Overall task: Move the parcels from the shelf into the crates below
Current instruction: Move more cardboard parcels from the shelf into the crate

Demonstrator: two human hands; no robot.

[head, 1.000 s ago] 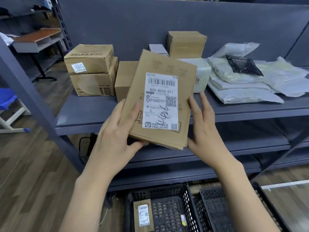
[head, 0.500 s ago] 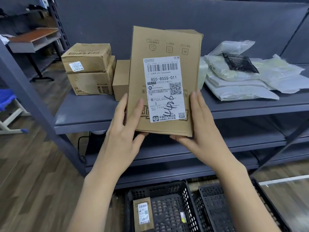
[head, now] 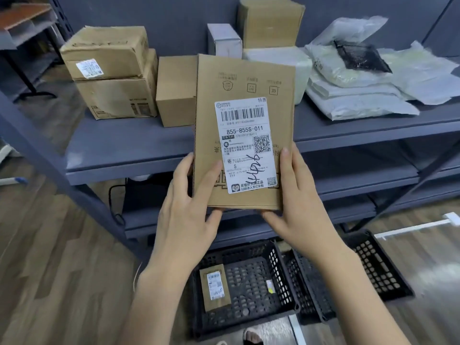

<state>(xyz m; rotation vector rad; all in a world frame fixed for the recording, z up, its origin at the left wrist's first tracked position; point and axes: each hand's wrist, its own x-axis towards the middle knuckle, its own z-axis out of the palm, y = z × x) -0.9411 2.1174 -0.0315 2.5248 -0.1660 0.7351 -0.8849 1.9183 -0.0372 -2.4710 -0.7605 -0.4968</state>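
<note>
Cardboard: one envelope (head: 245, 131), two hands

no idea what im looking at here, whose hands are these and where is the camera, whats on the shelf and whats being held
There is no machine here. The camera sits on a person's head and looks forward and down, so the two arms reaching in from below are that person's own.

Both hands hold one flat cardboard parcel upright, its white shipping label facing the camera. The left hand grips its lower left edge; the right hand holds its lower right edge and bottom corner.

Behind it is a grey shelf. On it stand two stacked brown boxes, a few smaller boxes, and a pile of white plastic mailer bags.

On the floor below are two black crates. The left crate already holds one small labelled parcel; the right crate looks empty where visible.
</note>
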